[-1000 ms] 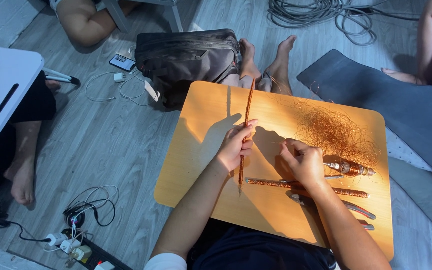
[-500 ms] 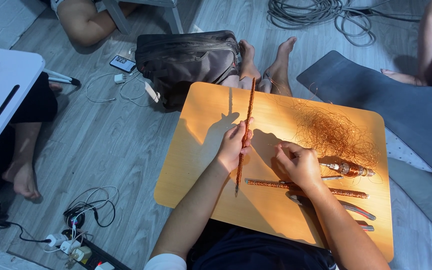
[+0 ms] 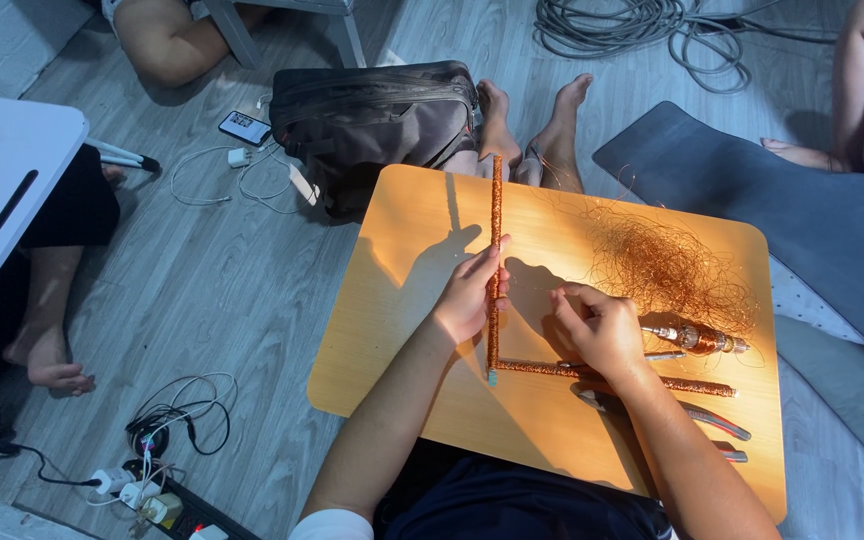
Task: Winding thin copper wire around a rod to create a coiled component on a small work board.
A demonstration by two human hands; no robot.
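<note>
My left hand (image 3: 470, 293) grips a long rod wrapped in copper wire (image 3: 495, 215), held upright over a small wooden table (image 3: 402, 300). My right hand (image 3: 600, 325) sits just right of it, fingers pinched as if on a fine wire strand, too thin to make out. A second copper-wrapped rod (image 3: 697, 385) lies flat on the table under my right wrist. A loose tangle of copper wire (image 3: 667, 262) lies at the table's far right. A small wound spool piece (image 3: 697, 338) rests beside my right hand.
Pliers with grey handles (image 3: 717, 422) lie near the table's right front. A dark bag (image 3: 377, 110) and another person's feet (image 3: 537, 125) are beyond the table. A grey mat (image 3: 802, 200), coiled cable (image 3: 642, 22), power strip (image 3: 167, 505) and white table (image 3: 12, 165) surround it.
The upright rod has shifted slightly right and straighter in my left hand. My right hand has moved up closer to it.
</note>
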